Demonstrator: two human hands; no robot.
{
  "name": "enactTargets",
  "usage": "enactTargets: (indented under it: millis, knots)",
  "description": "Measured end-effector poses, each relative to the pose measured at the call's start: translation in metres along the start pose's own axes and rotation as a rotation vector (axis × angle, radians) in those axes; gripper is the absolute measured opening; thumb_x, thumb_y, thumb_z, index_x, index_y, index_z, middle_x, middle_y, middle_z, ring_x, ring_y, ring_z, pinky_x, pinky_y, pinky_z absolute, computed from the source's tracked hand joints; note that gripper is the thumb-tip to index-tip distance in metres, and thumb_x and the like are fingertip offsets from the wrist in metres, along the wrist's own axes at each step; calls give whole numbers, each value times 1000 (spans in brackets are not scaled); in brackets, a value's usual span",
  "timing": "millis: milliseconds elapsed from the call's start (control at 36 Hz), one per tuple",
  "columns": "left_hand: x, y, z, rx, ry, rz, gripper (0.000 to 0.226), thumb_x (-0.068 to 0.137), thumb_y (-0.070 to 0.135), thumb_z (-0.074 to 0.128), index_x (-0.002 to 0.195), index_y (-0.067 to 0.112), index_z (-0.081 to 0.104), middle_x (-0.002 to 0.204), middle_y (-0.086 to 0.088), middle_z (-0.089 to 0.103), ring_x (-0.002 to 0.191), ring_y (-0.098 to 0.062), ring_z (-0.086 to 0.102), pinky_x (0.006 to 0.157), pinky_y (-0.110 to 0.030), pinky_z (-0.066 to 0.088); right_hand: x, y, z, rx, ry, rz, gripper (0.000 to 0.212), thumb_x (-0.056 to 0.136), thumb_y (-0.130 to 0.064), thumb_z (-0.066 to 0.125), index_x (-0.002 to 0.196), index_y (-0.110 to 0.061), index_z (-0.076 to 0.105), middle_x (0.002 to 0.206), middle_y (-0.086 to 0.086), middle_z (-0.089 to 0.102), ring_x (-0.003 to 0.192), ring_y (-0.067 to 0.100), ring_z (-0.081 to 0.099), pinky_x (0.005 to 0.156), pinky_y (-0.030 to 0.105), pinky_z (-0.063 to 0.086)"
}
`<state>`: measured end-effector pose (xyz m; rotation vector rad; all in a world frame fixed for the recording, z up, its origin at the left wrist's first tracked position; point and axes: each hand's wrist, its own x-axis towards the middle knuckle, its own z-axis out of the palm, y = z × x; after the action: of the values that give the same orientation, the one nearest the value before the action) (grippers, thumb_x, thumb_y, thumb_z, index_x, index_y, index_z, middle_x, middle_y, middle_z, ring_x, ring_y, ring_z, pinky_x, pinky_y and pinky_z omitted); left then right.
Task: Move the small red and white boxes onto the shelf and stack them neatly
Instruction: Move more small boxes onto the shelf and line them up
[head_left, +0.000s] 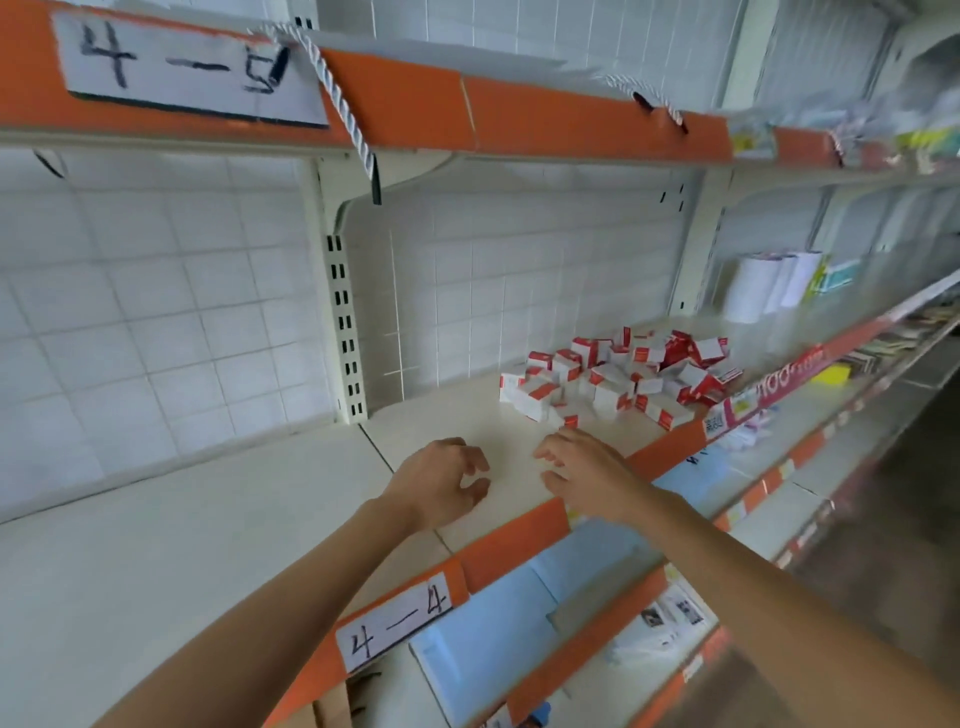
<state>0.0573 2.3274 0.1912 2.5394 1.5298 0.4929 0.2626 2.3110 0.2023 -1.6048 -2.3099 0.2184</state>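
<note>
Small red and white cardboard boxes (618, 376), heaped in a loose, jumbled pile right of centre in the frame, tipped at many angles, none in a tidy stack. Resting on the cream metal shelf (234, 519), toward its front edge, with the white grid-patterned back panel (156, 312) behind. Just below and left of the pile, two bare hands over the bare shelf surface near the frame's centre. Left hand (441, 480) with fingers loosely curled, thumb and fingers apart, grasping nothing. Right hand (582, 470) with fingers relaxed and slightly spread, also grasping nothing, its fingertips near the closest boxes but apart from them. Both forearms reaching in from the lower edge of the frame.

Along the shelf's front edge, an orange price strip (524, 540) carrying a white paper label handwritten "4-4" (397, 618) in the lower middle. In the upper left, a larger white paper label handwritten "4-5" (192, 67) on the orange strip of the shelf above. Beside it, a white twisted cord (337, 98) hanging down over that strip. At the right, blurred white cylindrical rolls (753, 291) standing farther along the same shelf as the pile. In the lower middle, pale blue flat packages (519, 623) on the shelf beneath.
</note>
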Motion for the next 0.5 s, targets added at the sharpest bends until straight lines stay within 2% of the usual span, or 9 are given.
enactTargets:
  millis: [139,278,417,500]
  knots:
    - [41,3,8,-7,3,-17,28,90,32,54,114,22,63,107,3,62,99,-17,59,87,-29,48,49,46,-12,22,47,66,33,91,-18,54,124,-12,55,124,3,55,114,17,53,96,34,45]
    - [67,5,16,17,-7,-34,29,91,32,53,117,22,62,110,3,62,99,-14,58,83,-24,45,74,79,-1,-9,23,89,36,90,-18,53,125,-15,53,128,-1,49,121,17,44,98,33,42]
    - [82,11,23,35,-3,-77,29,91,31,53,117,21,62,110,2,62,100,-15,59,83,-24,46,91,106,-2,-88,-35,84,57,89,-20,54,142,-13,31,141,3,34,134,23,27,106,36,33]
    - [85,16,28,37,14,-134,28,91,31,54,115,21,63,109,2,63,99,-15,59,84,-27,47,100,118,-3,-89,-124,67,60,90,-20,53,144,-13,26,146,5,28,137,25,21,110,36,27]
